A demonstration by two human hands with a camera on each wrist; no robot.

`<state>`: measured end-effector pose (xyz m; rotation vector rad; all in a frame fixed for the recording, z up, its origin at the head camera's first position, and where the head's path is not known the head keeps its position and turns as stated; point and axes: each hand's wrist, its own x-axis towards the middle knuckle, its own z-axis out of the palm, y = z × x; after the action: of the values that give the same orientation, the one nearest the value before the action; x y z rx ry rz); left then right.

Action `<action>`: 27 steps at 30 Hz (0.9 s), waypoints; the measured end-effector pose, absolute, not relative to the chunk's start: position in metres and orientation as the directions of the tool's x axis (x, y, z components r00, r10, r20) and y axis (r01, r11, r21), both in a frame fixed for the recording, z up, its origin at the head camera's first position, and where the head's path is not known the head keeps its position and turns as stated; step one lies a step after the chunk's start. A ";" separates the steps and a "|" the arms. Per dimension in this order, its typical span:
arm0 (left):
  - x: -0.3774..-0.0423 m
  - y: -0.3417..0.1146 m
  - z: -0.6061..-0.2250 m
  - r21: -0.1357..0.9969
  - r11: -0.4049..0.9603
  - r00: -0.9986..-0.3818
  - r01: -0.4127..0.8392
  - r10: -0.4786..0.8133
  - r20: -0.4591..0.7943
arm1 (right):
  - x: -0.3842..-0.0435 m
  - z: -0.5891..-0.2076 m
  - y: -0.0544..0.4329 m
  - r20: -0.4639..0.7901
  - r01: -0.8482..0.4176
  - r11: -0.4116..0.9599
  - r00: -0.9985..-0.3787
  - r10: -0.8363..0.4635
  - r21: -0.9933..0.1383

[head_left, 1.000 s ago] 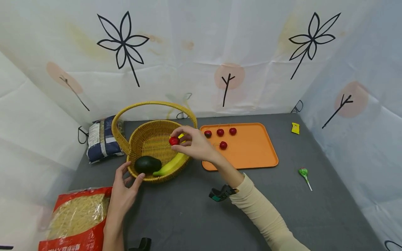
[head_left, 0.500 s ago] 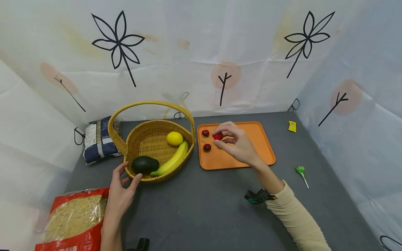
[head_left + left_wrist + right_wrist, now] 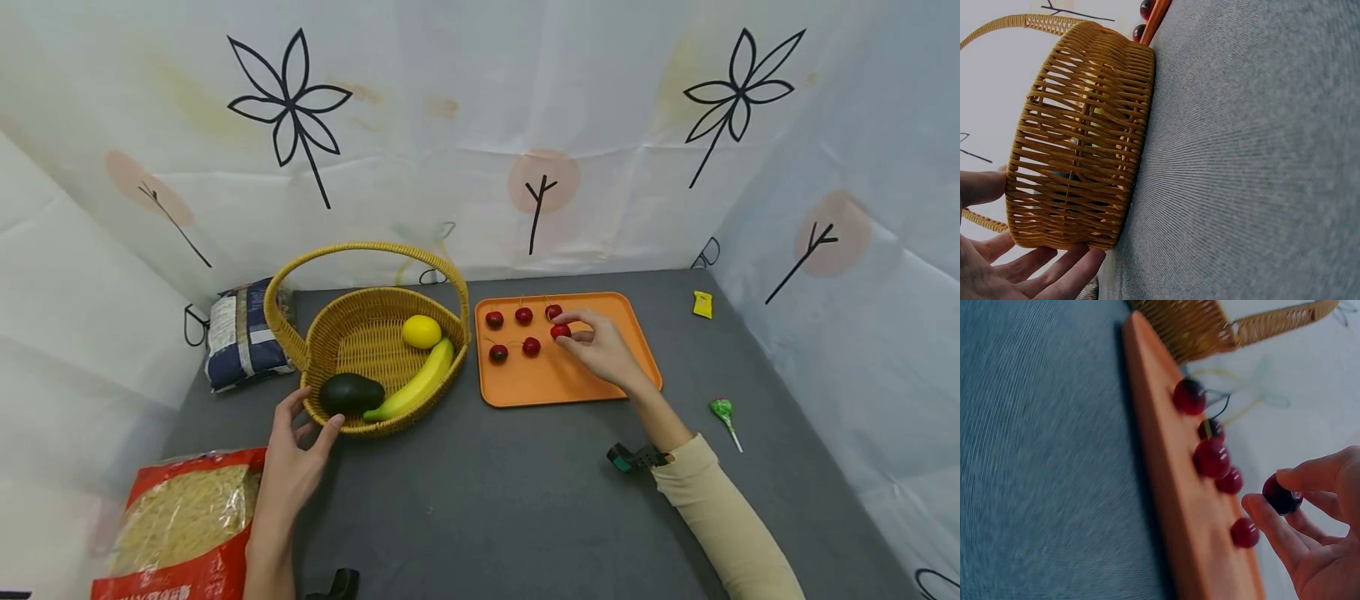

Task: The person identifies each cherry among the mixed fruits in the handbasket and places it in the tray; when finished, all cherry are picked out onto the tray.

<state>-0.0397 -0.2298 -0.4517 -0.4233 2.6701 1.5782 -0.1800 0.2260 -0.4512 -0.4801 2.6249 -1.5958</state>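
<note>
My right hand (image 3: 602, 348) pinches a dark red cherry (image 3: 1282, 494) between thumb and fingers, just above the orange tray (image 3: 577, 385). Several other cherries (image 3: 531, 347) lie to its left and behind it, some with stems. My left hand (image 3: 296, 458) holds the near left side of a yellow wicker basket (image 3: 367, 333), thumb and fingers spread along its rim and wall. In the basket lie a lemon (image 3: 422, 332), a banana (image 3: 415, 383) and a dark green avocado (image 3: 351, 394). From the left wrist, the wicker wall hides most of the fruit.
A red bag of pasta (image 3: 183, 517) lies by my left forearm. Behind the basket's left side stands a dark blue packet (image 3: 243, 337). On the right are a small yellow wrapper (image 3: 702, 304) and a green lollipop (image 3: 723, 410). A printed white cloth backs the grey table.
My right hand has moved right, from above the basket to over the tray, a cherry in its fingers throughout. The lemon is now uncovered. My left hand stays on the basket.
</note>
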 end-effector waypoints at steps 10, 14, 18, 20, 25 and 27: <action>-0.038 -0.229 -0.449 0.825 0.519 -0.969 -0.225 -0.208 -0.134 | -0.196 -0.483 0.232 0.078 -0.207 0.563 -0.966 -0.245 -0.800; -0.036 -0.230 -0.443 0.790 0.571 -0.972 -0.223 -0.186 -0.140 | -0.199 -0.486 0.232 0.076 -0.233 0.603 -0.958 -0.275 -0.763; -0.034 -0.230 -0.431 0.747 0.635 -0.979 -0.199 -0.151 -0.133 | -0.200 -0.485 0.235 0.060 -0.240 0.613 -0.952 -0.299 -0.753; -0.032 -0.230 -0.424 0.725 0.668 -0.986 -0.167 -0.127 -0.110 | -0.201 -0.484 0.237 0.050 -0.241 0.619 -0.950 -0.309 -0.747; -0.029 -0.235 -0.406 0.674 0.732 -0.995 -0.097 -0.066 -0.071 | -0.202 -0.483 0.243 0.038 -0.249 0.624 -0.943 -0.332 -0.741; -0.028 -0.237 -0.399 0.649 0.755 -0.995 -0.092 -0.055 -0.077 | -0.203 -0.483 0.244 0.038 -0.252 0.625 -0.942 -0.334 -0.739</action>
<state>-0.0277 -0.2367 -0.3990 -0.1215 2.8928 1.0748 -0.2025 0.2441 -0.4828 -0.4952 2.7387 -1.2209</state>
